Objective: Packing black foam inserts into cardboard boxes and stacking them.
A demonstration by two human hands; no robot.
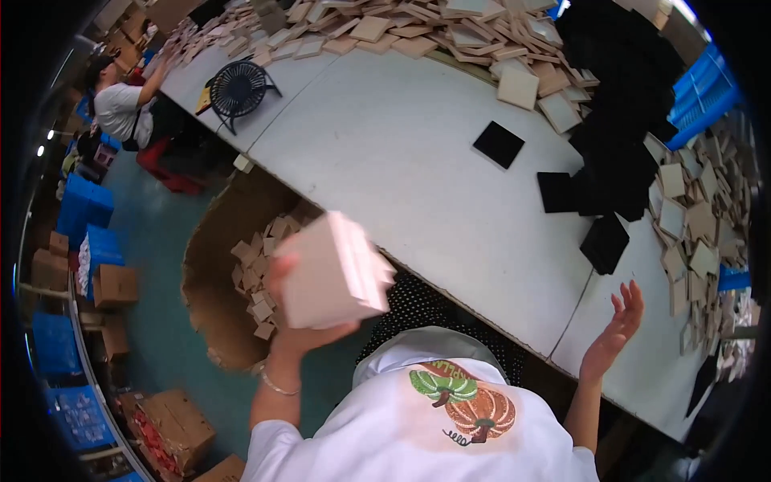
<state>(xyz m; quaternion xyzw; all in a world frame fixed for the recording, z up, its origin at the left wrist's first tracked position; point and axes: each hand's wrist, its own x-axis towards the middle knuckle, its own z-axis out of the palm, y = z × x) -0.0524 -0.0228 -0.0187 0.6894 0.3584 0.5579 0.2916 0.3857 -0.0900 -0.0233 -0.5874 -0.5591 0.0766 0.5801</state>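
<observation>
The left hand (291,309), fingers clamped, held a stack of pale square cardboard pieces (333,273) above a round cardboard bin (210,309); the right hand (617,329) hovered with fingers spread over the white tabletop (401,153).

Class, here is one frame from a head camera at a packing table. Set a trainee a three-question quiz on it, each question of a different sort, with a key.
1. True or false: the left hand holds a stack of pale square boxes.
2. What does the right hand hold?
3. The small black fan stands on: A) the white table B) the floor C) a blue crate

Key: 1 true; 2 nothing, it is open above the table edge; 3 A.
</observation>
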